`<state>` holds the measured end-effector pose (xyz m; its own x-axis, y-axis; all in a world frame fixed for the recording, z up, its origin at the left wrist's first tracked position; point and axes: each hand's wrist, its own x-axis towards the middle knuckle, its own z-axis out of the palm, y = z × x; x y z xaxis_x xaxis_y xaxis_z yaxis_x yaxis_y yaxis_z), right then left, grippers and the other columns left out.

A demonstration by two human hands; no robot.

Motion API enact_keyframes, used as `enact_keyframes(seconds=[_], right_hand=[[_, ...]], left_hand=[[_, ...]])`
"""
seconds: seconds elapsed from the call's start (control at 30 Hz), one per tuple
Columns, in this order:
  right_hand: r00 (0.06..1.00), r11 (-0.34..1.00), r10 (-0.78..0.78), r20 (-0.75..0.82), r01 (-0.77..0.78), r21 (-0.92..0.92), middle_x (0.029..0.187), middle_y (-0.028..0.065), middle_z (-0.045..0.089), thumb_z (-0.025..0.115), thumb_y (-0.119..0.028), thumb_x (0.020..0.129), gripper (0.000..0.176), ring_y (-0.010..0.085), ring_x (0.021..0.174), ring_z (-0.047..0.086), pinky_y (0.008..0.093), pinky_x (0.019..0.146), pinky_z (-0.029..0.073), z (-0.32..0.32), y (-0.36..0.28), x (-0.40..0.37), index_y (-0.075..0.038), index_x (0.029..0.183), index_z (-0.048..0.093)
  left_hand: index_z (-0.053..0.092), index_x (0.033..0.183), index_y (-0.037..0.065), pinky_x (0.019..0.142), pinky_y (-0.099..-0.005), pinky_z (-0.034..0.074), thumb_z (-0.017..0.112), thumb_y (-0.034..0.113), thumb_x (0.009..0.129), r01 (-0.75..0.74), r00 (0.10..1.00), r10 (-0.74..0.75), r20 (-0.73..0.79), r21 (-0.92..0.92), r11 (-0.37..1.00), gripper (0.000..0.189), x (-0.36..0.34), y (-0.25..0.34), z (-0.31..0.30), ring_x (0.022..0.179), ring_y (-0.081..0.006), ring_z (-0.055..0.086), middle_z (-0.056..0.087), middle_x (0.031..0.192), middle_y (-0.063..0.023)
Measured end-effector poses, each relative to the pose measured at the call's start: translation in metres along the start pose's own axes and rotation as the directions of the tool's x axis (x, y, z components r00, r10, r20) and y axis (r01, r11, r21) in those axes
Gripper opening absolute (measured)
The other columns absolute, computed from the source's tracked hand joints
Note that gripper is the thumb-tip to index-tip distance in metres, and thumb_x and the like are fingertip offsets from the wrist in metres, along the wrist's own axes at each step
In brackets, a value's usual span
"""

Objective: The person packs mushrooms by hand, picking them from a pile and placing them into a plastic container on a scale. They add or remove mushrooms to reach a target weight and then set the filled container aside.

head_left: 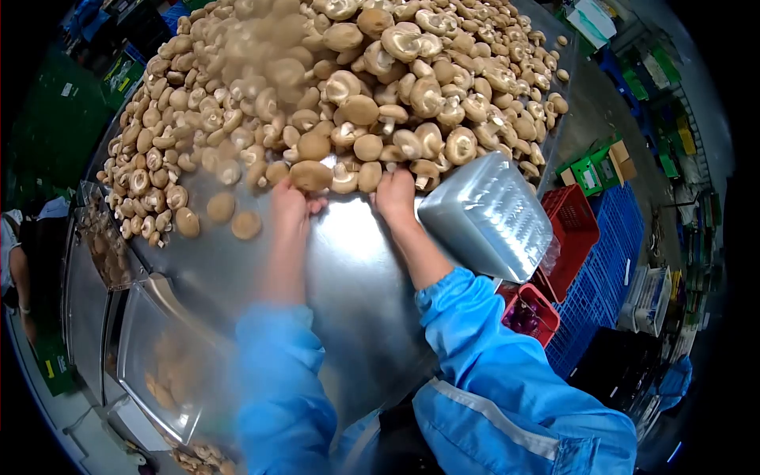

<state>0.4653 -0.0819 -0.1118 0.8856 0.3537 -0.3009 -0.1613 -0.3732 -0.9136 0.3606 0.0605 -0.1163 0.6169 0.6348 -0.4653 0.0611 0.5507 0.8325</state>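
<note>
A large heap of tan shiitake mushrooms (360, 109) covers the far part of a shiny metal table (348, 277). At the heap's front edge, my left hand (291, 206) has its fingers curled at a broad-capped mushroom (310, 176). Just to the right, my right hand (396, 195) is closed at the same edge, its fingertips among the mushrooms and partly hidden by them. A stack of clear plastic trays (491, 214) stands beside my right forearm. Two loose mushrooms (246, 225) lie on the metal left of my left hand.
On the left stands a clear-walled container (162, 364) with blurred tan contents. Red crates (571, 237) and a blue plastic pallet (606, 273) are off the table's right side, near an open green box (592, 170). Another person's arm (20, 273) shows at far left.
</note>
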Motion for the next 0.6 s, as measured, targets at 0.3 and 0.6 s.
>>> enact_keyframes(seconds=[0.3,0.6], right_hand=[[1.0,0.965,-0.008,-0.021,0.013,0.263,0.055,0.0099,0.052,0.039,-0.016,0.101,0.025,0.0178,0.044,0.052,0.0333,0.044,0.044,0.014,0.022,-0.017,0.004,0.091,0.05],[0.985,0.923,-0.032,0.169,-0.036,0.384,0.087,0.0065,0.063,0.038,-0.023,0.105,0.041,0.0085,0.052,0.051,0.0217,0.046,0.043,-0.003,0.037,-0.094,-0.001,0.14,0.041]], left_hand=[[0.05,0.118,0.0,0.037,-0.0246,0.041,0.04,0.0,0.098,-0.125,0.991,0.122,-0.05,-0.074,0.989,0.022,-0.017,-0.023,-0.016,0.047,-0.0195,0.057,0.063,0.082,-0.0138],[0.047,0.123,0.003,0.036,-0.0247,0.041,0.043,0.005,0.099,-0.137,0.98,0.111,-0.166,-0.155,0.978,0.024,-0.111,-0.045,-0.044,0.049,-0.0212,0.06,0.064,0.085,-0.0128]])
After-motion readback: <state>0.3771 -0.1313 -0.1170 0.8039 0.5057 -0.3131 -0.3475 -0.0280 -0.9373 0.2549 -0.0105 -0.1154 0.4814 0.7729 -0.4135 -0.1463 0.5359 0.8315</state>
